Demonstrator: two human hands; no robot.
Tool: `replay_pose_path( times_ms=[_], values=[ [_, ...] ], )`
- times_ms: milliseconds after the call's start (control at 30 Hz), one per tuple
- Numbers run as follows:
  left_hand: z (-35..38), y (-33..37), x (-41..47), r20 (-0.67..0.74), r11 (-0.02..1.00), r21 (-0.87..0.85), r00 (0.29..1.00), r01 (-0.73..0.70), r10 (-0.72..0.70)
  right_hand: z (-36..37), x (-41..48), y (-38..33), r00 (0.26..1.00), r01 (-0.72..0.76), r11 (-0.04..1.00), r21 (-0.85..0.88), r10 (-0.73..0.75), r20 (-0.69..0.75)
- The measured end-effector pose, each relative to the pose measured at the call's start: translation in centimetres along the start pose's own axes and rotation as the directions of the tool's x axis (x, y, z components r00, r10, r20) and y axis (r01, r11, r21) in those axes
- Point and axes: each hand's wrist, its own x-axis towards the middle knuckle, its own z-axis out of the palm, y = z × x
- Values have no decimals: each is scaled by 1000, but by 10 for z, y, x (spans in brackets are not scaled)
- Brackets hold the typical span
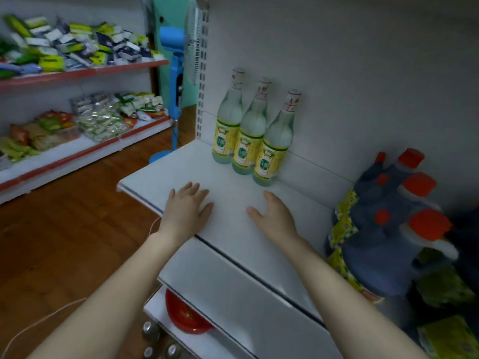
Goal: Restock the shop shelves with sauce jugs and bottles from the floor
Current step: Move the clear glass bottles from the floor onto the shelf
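Currently left hand (188, 206) and right hand (274, 216) are palm-down over the white shelf (160, 174), fingers (201, 191) straight, gripping nothing. Three clear bottles (248, 133) stand upright at the shelf back, touching in a row. Dark jugs (383, 229) with orange caps sit at the shelf's right end. Bottle tops (151, 330) show on the floor (64, 242) below.

Both bare arms reach forward, left hand (188, 207) and right hand (273, 215) held out, fingers relaxed, holding nothing.
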Motion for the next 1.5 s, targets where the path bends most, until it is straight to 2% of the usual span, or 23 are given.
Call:
replay_pose_path(
  times_ms=[133, 300, 400, 500, 667, 833, 933, 1100, 1267, 1400, 1500],
  values=[
    [-18, 3, -76, -226, 989, -58, 963, 139, -149, 9, -34, -17, 961, 263, 964, 28, -264, 85],
    [0, -3, -178, -244, 897, -75, 865, 435, -439, 42, -96, -31, 828, 515, 848, 122, -530, 184],
    [19, -11, -236, -221, 841, -52, 815, 539, -536, 81, -129, -23, 766, 551, 826, 119, -557, 320],
    [45, -22, -283, -170, 793, -19, 779, 609, -603, 122, -151, -2, 737, 544, 833, 97, -530, 419],
    [118, -37, -336, -65, 739, -23, 737, 673, -673, 205, -181, 61, 740, 453, 891, 39, -400, 542],
    [241, -54, -373, 16, 729, -94, 733, 678, -680, 300, -205, 153, 724, 389, 921, -36, -281, 630],
    [331, -73, -393, 129, 668, -128, 680, 733, -722, 364, -214, 214, 745, 319, 947, -41, -224, 629],
    [472, -120, -422, 202, 607, -123, 619, 785, -759, 475, -220, 302, 763, 251, 966, -65, -156, 627],
    [601, -178, -433, 214, 563, -170, 588, 809, -780, 583, -222, 376, 767, 178, 984, 4, -141, 626],
    [681, -221, -421, 140, 441, -381, 522, 812, -841, 663, -209, 418, 793, 130, 987, 91, -159, 589],
    [722, -248, -406, 79, 391, -522, 499, 758, -863, 705, -192, 434, 825, 124, 962, 245, -237, 513]
  ],
)
